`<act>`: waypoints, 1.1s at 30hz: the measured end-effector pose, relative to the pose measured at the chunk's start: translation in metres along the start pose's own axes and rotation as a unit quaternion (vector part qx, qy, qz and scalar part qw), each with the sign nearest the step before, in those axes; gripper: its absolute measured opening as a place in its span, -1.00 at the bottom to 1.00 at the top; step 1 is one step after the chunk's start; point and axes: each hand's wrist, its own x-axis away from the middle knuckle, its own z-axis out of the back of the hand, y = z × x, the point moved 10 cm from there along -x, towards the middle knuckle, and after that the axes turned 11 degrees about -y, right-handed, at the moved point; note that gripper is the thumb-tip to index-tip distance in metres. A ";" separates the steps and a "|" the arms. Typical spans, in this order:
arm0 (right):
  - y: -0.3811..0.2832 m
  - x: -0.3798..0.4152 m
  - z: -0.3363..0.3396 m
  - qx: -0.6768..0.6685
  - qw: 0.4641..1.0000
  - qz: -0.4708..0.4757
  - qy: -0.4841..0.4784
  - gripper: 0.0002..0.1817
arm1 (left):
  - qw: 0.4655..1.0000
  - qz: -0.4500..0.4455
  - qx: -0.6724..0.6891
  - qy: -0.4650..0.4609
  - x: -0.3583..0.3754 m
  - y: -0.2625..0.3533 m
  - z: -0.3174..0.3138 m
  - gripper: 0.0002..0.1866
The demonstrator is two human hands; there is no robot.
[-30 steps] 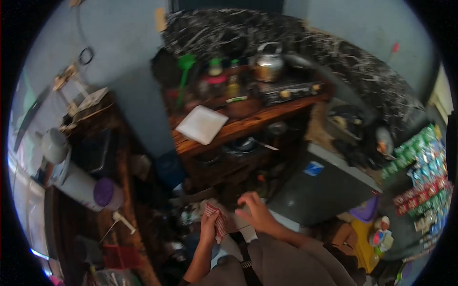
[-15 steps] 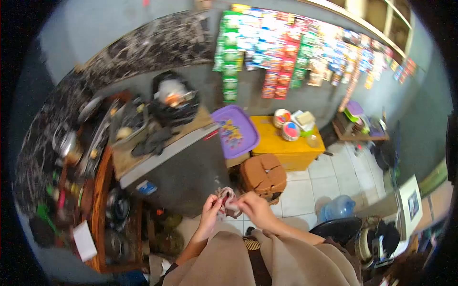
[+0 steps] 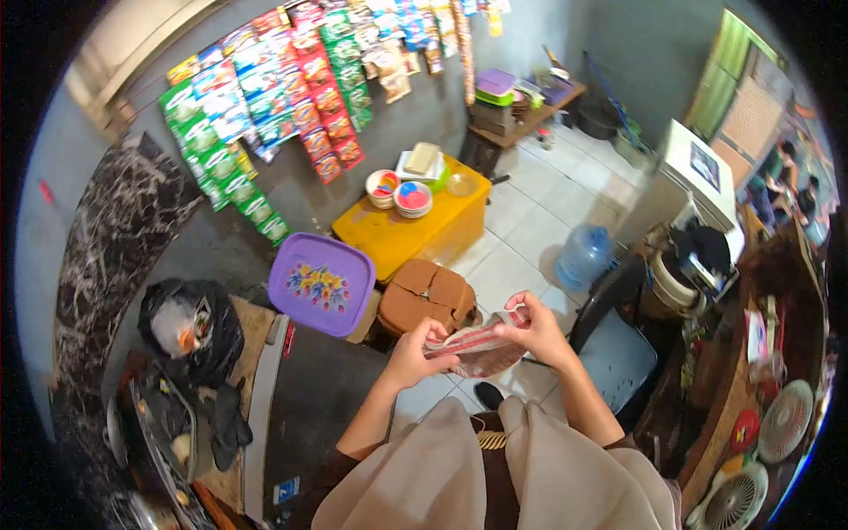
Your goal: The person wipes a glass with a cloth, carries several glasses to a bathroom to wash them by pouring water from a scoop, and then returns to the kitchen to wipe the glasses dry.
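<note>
Between my two hands is a small plastic bag (image 3: 484,357), whitish with red stripes along its upper edge and a brownish-red lower part. My left hand (image 3: 415,357) pinches its left end between thumb and fingers. At the opposite end, my right hand (image 3: 541,336) grips the upper corner, so the edge is stretched between them. What is inside the bag, if anything, I cannot make out. Just beyond my hands stands a brown stool (image 3: 427,293) with a cracked top.
A purple tray (image 3: 281,276) leans by a yellow cabinet (image 3: 380,231) bearing stacked bowls (image 3: 412,200). The dark counter (image 3: 322,402) is to my left. On the right are a chair (image 3: 618,358) and a blue water jug (image 3: 583,256). Sachet strips (image 3: 322,115) hang on the wall.
The view has swung to the right. The bag was bunched up close between my hands; now my hands are farther apart and it is spread out between them.
</note>
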 end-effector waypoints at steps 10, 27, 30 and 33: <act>0.083 0.110 0.145 0.133 0.959 -0.139 0.210 -0.83 | 0.972 -0.162 -0.121 -0.122 -0.084 0.022 -0.104 -0.78; 0.221 0.220 0.422 -0.097 0.762 -0.077 0.636 -0.78 | 0.907 -0.014 0.143 -0.396 -0.277 0.001 -0.369 -0.80; 0.237 0.155 0.446 -0.046 0.812 -0.055 0.580 -0.77 | 0.911 0.086 0.237 -0.328 -0.312 -0.065 -0.369 -0.82; 0.238 0.080 0.450 0.145 0.836 -0.095 0.520 -0.80 | 0.921 0.142 0.144 -0.334 -0.333 -0.117 -0.351 -0.80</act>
